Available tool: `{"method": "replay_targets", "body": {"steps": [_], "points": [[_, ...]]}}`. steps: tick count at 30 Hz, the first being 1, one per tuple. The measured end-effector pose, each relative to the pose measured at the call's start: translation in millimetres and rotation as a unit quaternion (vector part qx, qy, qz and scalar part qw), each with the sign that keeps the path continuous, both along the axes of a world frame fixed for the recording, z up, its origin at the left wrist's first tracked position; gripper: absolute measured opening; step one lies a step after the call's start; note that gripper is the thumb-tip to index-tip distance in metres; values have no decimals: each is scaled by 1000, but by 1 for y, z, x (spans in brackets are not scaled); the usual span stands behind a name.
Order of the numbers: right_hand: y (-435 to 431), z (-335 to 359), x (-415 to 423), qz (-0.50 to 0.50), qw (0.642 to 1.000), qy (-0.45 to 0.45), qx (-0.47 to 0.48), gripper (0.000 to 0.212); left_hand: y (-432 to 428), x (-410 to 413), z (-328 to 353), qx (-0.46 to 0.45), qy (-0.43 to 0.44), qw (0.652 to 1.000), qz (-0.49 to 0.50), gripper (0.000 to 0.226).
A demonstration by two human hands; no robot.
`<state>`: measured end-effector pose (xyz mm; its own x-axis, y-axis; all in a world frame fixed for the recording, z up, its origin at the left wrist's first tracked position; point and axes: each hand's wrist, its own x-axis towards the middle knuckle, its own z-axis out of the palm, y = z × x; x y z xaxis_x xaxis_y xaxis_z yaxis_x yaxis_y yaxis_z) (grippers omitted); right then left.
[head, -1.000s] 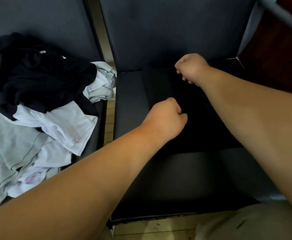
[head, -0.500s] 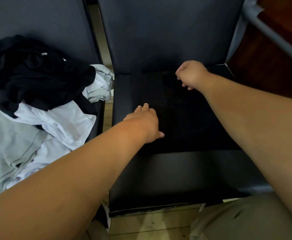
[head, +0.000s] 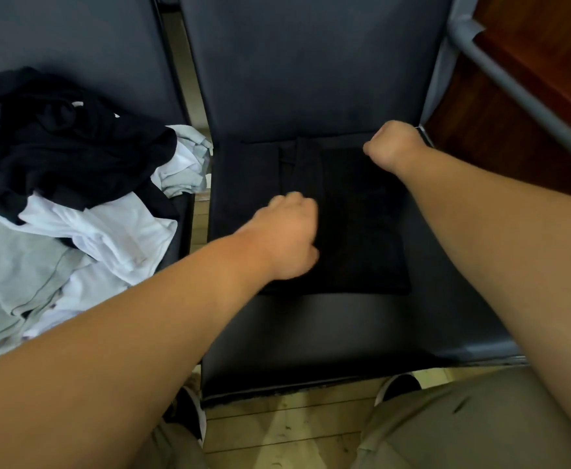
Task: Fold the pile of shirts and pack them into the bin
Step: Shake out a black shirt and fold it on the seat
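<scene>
Sitting on the left chair (head: 74, 35), the pile of shirts (head: 64, 204) is spilling across the seat: black ones are lying on top toward the back, white and pale grey ones are hanging lower toward the front edge. No bin is showing anywhere in view.

Moving right, your left hand (head: 286, 236) is resting on the black shirt (head: 355, 225), on its left part near a lengthwise fold. The fingers are curled in loosely and the hand is blurred, so I cannot tell whether that grip is pinching cloth or just pressing it.

The black shirt is lying flat as a folded rectangle in the middle of the dark seat of the right chair (head: 311, 340), well apart from the pile.

Further right, your right hand (head: 390, 145) is sitting at the shirt's far right corner, by the chair back, fist closed; fingertips are hidden underneath, so whether it is clamping fabric is not clear.

At the right edge a grey metal bar (head: 521, 93) is running diagonally past wood-brown panelling.
</scene>
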<state>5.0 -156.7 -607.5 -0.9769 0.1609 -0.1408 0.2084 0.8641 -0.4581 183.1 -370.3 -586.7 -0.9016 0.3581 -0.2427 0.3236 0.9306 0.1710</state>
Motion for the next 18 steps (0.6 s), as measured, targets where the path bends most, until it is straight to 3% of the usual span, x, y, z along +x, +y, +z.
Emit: {"method": "replay_targets", "body": {"steps": [2,4,7,12,18], "points": [[4,-4,0,-3,999,-38,33,42,27,11,0,58,9,994,-97,48],[8,-9,-1,8,995,-76,66,67,51,22,-9,54,9,982,-181,49],[11,-11,-5,38,993,-91,72,51,72,36,-28,32,40,971,-233,41],[7,-8,-3,74,990,-102,70,32,74,37,-38,79,58,972,-214,32],[3,-4,-4,31,997,-54,-36,16,66,28,-19,166,-65,979,-96,71]]}}
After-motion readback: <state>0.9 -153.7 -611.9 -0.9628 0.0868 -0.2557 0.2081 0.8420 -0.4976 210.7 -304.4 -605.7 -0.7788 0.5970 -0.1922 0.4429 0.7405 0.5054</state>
